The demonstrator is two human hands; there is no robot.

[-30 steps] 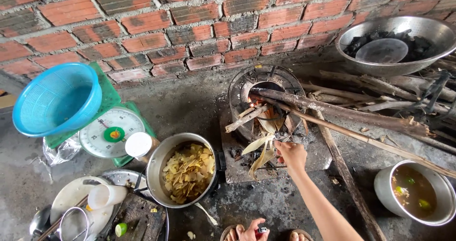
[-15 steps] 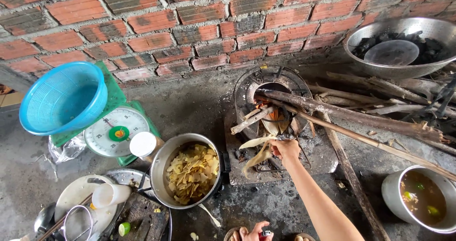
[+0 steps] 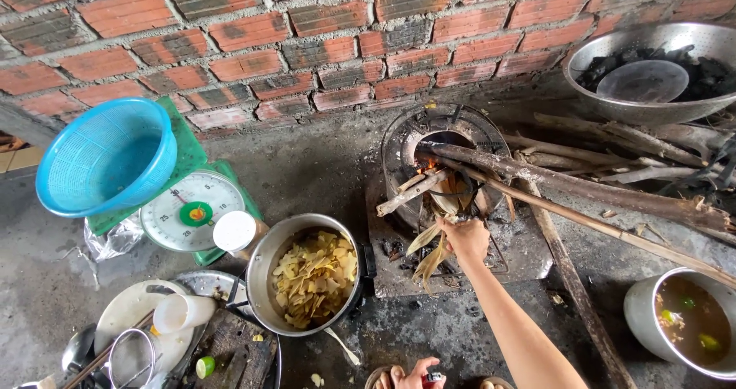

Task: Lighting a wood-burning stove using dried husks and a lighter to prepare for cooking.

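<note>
Head view, looking down at a floor-level cooking spot against a red brick wall (image 3: 307, 29). Right side: long firewood branches (image 3: 583, 186) run from the far right into the mouth of the round clay stove (image 3: 399, 147), small flame showing inside. Upper right: metal basin (image 3: 583, 59) of charcoal. Left: blue plastic basket (image 3: 107, 155) on a green dial scale (image 3: 188, 213). Centre: steel pot (image 3: 261, 259) full of pale yellow sliced pieces, just left of the stove. Lower right: pot of broth (image 3: 644, 305).

Right hand (image 3: 464, 239) reaches forward, clenched around a bundle of dry husks (image 3: 429, 251) at the stove front. Bundle's long axis runs from the fist down and left, loose tips hanging toward the person; the stove opening lies just ahead of the knuckles, up and slightly left. Left hand (image 3: 418, 375) sits low at the bottom edge, fingers closed around a small lighter (image 3: 434, 376), well back from the stove, so the right is nearer by far.
</note>
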